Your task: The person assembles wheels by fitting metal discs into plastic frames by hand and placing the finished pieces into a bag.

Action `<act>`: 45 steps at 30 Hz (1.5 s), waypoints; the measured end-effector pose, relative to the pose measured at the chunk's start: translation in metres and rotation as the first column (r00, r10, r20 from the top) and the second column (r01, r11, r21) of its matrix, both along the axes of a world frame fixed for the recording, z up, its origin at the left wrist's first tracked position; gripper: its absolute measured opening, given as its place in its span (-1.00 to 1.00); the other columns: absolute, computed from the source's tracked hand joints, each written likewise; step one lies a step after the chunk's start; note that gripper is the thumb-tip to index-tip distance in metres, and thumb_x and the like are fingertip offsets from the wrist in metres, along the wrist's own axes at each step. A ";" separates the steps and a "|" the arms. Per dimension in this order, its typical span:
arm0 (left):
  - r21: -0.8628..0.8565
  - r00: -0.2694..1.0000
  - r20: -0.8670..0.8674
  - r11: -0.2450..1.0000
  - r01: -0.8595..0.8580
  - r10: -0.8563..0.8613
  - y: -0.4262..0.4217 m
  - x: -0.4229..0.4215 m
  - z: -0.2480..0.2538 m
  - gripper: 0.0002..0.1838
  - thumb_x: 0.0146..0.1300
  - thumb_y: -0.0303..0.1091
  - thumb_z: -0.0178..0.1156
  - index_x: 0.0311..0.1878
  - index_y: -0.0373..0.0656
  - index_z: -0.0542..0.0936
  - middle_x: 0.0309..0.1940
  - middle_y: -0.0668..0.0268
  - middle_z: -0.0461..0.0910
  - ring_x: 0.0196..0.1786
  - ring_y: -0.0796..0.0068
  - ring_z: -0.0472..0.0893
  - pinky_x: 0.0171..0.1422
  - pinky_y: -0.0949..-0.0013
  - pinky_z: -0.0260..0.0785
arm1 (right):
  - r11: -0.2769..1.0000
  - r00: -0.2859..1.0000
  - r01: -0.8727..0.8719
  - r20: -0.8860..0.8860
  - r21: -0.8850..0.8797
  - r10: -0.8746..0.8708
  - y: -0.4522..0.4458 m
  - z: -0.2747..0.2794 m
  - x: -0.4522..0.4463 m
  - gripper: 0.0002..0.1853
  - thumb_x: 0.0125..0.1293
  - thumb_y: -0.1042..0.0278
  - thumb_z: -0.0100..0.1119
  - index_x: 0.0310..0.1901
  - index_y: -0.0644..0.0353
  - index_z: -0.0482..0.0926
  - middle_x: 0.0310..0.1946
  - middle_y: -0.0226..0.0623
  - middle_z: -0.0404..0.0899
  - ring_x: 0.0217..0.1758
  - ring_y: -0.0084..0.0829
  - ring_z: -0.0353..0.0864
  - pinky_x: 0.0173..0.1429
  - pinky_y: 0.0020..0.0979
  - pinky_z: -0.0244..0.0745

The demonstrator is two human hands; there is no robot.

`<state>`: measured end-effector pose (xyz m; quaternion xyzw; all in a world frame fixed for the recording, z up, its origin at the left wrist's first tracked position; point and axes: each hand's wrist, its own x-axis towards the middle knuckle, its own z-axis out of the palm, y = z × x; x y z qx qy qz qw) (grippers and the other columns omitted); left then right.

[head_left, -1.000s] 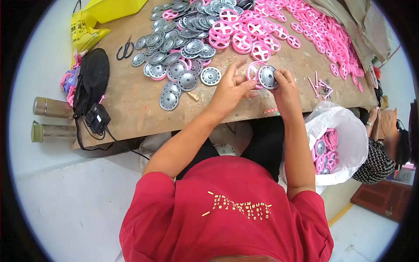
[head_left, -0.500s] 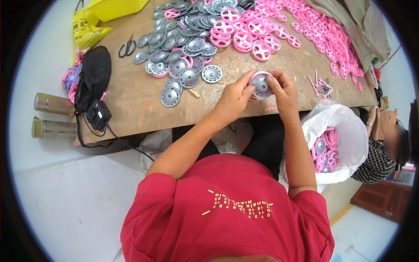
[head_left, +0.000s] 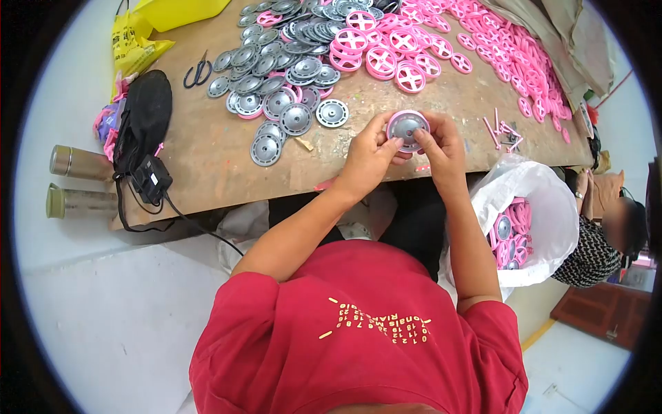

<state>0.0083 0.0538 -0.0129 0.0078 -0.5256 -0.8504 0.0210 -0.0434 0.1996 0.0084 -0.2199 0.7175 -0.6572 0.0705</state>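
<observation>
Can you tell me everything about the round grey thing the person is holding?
The grey disc is round and silvery, with a broad smooth-looking middle and little marks around its edge. It looks like plastic. A pink rim shows around it. Its face is turned up to the camera. The left hand holds one side and the right hand the other, with the right thumb on its face. It's near the table's front edge.

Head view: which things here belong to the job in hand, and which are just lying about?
Likely part of the job:
- pink-rimmed grey disc, held in both hands' grip
- loose grey discs
- pink spoked wheels
- white bag holding similar pieces

Apparently just lying about:
- scissors
- steel flasks
- black adapter

Unclear: pink sticks.
</observation>
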 end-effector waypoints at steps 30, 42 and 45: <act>-0.907 0.789 -0.392 -0.054 -0.418 0.473 -0.157 0.013 -0.016 -0.43 0.01 -0.35 0.36 0.15 -0.11 0.45 -0.02 0.14 0.50 0.02 0.08 0.49 0.11 0.13 0.34 | 0.850 0.934 0.262 -0.343 0.457 -0.103 0.055 0.037 0.005 -0.79 0.31 0.40 0.12 -0.08 0.25 0.59 -0.29 -0.51 0.53 -0.34 -0.70 0.37 -0.30 -0.63 0.24; -0.597 0.790 -0.378 0.524 -0.607 0.483 -0.131 -0.002 0.000 -0.60 0.02 -0.60 0.29 -0.01 -0.24 0.51 -0.25 0.24 0.52 -0.29 0.48 0.58 -0.21 0.44 0.46 | 0.987 0.995 -0.100 0.022 0.126 0.098 -0.103 0.009 -0.010 -0.70 0.32 0.34 0.14 0.06 0.20 0.54 -0.30 -0.43 0.55 -0.34 -0.65 0.48 -0.25 -0.55 0.38; -0.173 0.872 -0.222 0.863 -0.475 0.436 -0.110 -0.006 0.008 -0.64 0.13 -0.61 0.23 0.04 -0.28 0.50 -0.24 0.30 0.51 -0.26 0.58 0.58 -0.27 0.55 0.50 | 0.987 0.979 -0.160 0.132 0.016 0.157 -0.108 0.010 -0.021 -0.65 0.35 0.31 0.12 0.12 0.22 0.50 -0.26 -0.43 0.57 -0.32 -0.63 0.49 -0.20 -0.55 0.40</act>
